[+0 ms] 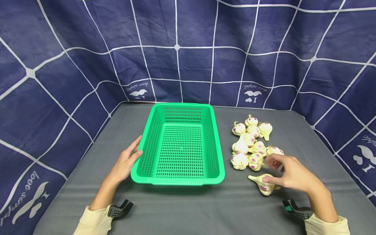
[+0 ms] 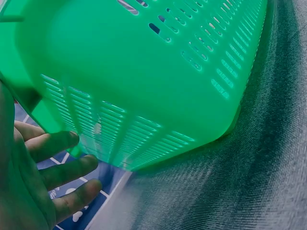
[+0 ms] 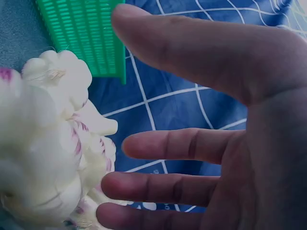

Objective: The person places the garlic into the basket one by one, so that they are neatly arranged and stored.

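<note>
Basket (image 1: 177, 181) of green plastic, rectangular with rounded corners, walls and floor pierced by narrow slots. At the basket's left rim, left hand (image 1: 125, 163), fingers straight and loosely parted. Right of the basket, clustered garlic bulbs (image 1: 258, 148), knobbly, cream with purple streaks. Right of its front corner, one long-necked bulb (image 1: 265, 189), with the right hand (image 1: 293, 175) over it, fingers spread, gripping nothing. Below the basket, matte grey cloth (image 1: 176, 209).

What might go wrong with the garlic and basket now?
The right fingers are by the front bulb, close to the other bulbs, so they might knock some rolling. The left fingers look straight, not curled round the basket, so it might slide if bumped.
</note>
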Demonstrator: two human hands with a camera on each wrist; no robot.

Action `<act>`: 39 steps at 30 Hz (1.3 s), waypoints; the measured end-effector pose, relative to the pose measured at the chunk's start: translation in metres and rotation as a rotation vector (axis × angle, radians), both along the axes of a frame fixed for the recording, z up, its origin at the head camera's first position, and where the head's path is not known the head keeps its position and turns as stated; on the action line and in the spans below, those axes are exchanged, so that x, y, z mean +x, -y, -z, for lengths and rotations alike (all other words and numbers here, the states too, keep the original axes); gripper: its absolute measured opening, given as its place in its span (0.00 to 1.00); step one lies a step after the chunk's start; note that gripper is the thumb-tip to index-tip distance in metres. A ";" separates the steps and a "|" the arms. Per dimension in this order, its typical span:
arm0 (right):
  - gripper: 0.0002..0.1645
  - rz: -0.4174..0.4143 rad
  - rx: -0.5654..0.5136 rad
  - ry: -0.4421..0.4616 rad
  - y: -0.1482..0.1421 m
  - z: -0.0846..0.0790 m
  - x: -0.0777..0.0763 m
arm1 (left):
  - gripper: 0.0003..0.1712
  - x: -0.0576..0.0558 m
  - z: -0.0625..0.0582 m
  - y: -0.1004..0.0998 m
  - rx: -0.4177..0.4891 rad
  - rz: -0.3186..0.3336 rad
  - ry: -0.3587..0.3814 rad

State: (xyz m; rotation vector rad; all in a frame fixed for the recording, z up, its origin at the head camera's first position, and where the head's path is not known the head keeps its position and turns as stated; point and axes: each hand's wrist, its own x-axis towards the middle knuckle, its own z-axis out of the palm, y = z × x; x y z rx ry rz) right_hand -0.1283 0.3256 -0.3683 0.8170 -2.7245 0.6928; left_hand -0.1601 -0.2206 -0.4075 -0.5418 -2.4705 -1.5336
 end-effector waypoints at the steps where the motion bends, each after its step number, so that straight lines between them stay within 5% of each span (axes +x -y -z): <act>1: 0.28 -0.006 0.002 0.015 0.000 0.001 0.000 | 0.30 0.000 0.000 0.001 0.000 -0.003 0.002; 16: 0.35 -0.033 0.013 0.313 0.001 0.006 0.000 | 0.30 0.001 -0.002 0.000 -0.003 0.004 -0.002; 39: 0.26 -0.148 -0.014 0.393 0.002 0.010 0.001 | 0.30 0.003 -0.002 -0.001 0.002 -0.008 0.019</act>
